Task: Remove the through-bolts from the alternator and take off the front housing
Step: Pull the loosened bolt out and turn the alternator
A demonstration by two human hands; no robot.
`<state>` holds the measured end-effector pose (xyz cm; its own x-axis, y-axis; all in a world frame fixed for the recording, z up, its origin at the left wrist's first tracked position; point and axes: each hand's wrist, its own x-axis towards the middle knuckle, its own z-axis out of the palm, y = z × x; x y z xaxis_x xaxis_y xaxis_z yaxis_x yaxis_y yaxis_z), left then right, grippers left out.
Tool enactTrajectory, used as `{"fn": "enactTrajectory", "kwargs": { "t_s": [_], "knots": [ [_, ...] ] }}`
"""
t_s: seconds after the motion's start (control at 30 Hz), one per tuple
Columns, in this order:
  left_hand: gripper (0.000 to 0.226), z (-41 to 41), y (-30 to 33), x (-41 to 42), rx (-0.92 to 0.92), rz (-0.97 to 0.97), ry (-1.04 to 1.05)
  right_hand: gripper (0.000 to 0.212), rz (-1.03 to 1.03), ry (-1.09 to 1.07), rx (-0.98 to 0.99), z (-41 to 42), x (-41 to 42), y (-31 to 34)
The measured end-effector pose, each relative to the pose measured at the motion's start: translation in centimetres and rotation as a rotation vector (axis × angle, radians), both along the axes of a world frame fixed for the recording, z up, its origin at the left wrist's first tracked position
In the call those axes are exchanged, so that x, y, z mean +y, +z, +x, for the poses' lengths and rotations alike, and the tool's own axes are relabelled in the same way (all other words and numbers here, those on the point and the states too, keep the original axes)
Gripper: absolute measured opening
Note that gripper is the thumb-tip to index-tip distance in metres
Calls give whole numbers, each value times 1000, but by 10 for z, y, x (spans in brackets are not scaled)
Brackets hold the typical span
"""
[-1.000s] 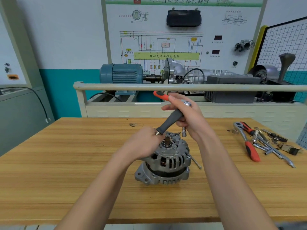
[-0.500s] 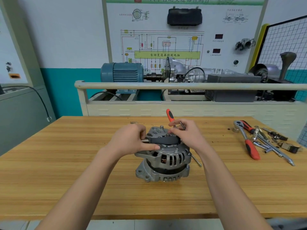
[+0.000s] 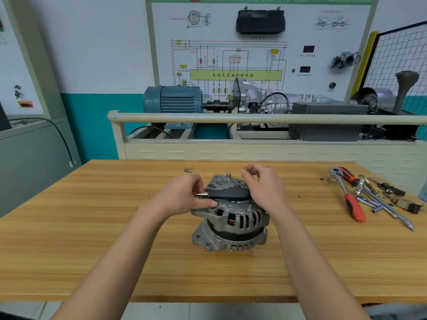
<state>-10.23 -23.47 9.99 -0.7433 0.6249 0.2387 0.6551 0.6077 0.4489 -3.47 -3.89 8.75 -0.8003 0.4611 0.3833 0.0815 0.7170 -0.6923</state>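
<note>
The grey alternator (image 3: 231,222) stands on the wooden bench (image 3: 92,227) with its vented front housing (image 3: 240,213) on top. A black-handled tool (image 3: 227,193) lies across the top, its metal shaft pointing left. My left hand (image 3: 182,199) grips the housing's left edge: the thumb lies along the mounting ear and the fingers curl over the tool's shaft. My right hand (image 3: 261,190) covers the handle's right end, with its fingers curled above the rear of the alternator. The handle's end is hidden under that hand.
A red-handled ratchet (image 3: 346,192), extension bars and sockets (image 3: 379,202) lie at the bench's right. A small round part (image 3: 189,169) sits at the far edge. A railed trainer stand (image 3: 254,120) with a blue motor (image 3: 173,100) rises behind the bench.
My right hand brought the tool down from an upright slant to lie flat across the alternator. My left hand moved from the top to the housing's left edge.
</note>
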Motion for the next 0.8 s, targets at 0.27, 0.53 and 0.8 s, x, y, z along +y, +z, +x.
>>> {"fn": "enactTrajectory", "kwargs": {
  "t_s": [0.27,0.53,0.8],
  "knots": [
    [54,5,8,3,-2,-113,25,34,-176,18,270,0,1,9],
    [36,55,36,57,66,284,-309,49,-1351,684,753,24,-12,74],
    [31,73,37,58,119,340,-367,50,-1487,970,688,35,-21,87]
  ]
}}
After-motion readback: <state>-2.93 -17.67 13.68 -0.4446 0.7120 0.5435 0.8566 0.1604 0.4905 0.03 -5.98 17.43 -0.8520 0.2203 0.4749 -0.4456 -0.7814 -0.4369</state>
